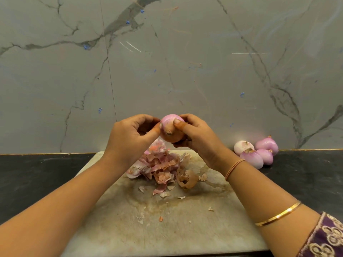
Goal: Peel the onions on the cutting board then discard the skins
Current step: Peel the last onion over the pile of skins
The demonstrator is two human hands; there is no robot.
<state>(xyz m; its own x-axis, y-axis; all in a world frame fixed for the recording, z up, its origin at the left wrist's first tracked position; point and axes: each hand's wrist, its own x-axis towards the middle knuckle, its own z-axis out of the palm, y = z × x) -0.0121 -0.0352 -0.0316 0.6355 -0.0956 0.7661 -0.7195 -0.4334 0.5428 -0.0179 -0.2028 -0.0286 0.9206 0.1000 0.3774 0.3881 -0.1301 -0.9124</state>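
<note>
Marble wall (167, 62), black counter (37, 173), cutting board (167, 229)

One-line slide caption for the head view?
Left hand and right hand peel a half-skinned pink onion over papery skins on a stained board.

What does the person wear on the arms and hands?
The left hand and right hand have no gloves. Near the right hand sits a thin orange thread band, and higher up a plain gold bangle. A purple sleeve with cream embroidery starts above the bangle. The left forearm is bare.
</note>
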